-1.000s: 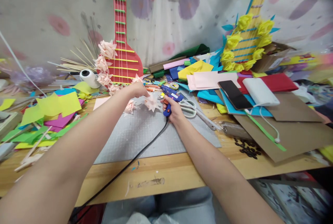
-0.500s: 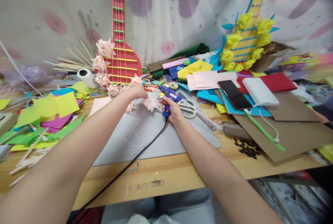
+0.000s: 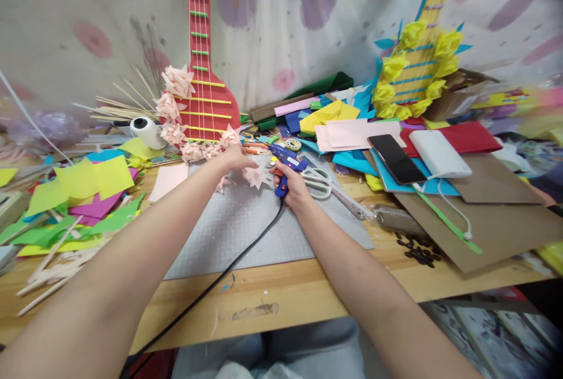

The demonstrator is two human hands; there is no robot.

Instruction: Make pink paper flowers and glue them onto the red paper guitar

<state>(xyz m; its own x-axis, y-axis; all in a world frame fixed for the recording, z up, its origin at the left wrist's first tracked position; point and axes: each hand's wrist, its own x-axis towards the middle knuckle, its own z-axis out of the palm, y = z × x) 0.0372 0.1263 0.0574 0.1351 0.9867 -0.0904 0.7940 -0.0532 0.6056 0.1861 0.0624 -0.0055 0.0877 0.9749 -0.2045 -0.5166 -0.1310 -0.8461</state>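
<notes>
**Blue glue gun in the right hand, pale pink flower under the left**

Cutting mat (image 3: pixel 246 232), grey and gridded, lies on a wooden table (image 3: pixel 316 288) between the two forearms. The right hand (image 3: pixel 294 187) is wrapped around the handle of the glue gun (image 3: pixel 288 159), whose nozzle end points away from the person. From the base of its handle a black cord (image 3: pixel 229 267) runs down to the left, over the mat and the table's front edge. The left hand (image 3: pixel 233 159) extends from the left, its fingertips just over a pale pink flower (image 3: pixel 256 178) with pointed petals; whether they pinch it or merely hover cannot be told. This flower lies on the mat, between the two hands. A second pink flower (image 3: pixel 222 183) is partly hidden beneath the left hand.

Behind the left hand stands a red guitar-shaped piece (image 3: pixel 220 108) with white strings and yellow and green bars; pink flowers (image 3: pixel 178 81) line the left and lower edge of its body. At the right rear, a yellow guitar-shaped piece (image 3: pixel 411 77) is ringed with yellow flowers. Scissors (image 3: pixel 323 185) with pale handles lie just right of the right hand, beside a metal ruler (image 3: pixel 352 207). Farther right, a dark phone (image 3: pixel 396 159) and a white rectangular device (image 3: pixel 441 154) rest on coloured sheets. Yellow paper squares (image 3: pixel 88 182) overlap at the left.
</notes>
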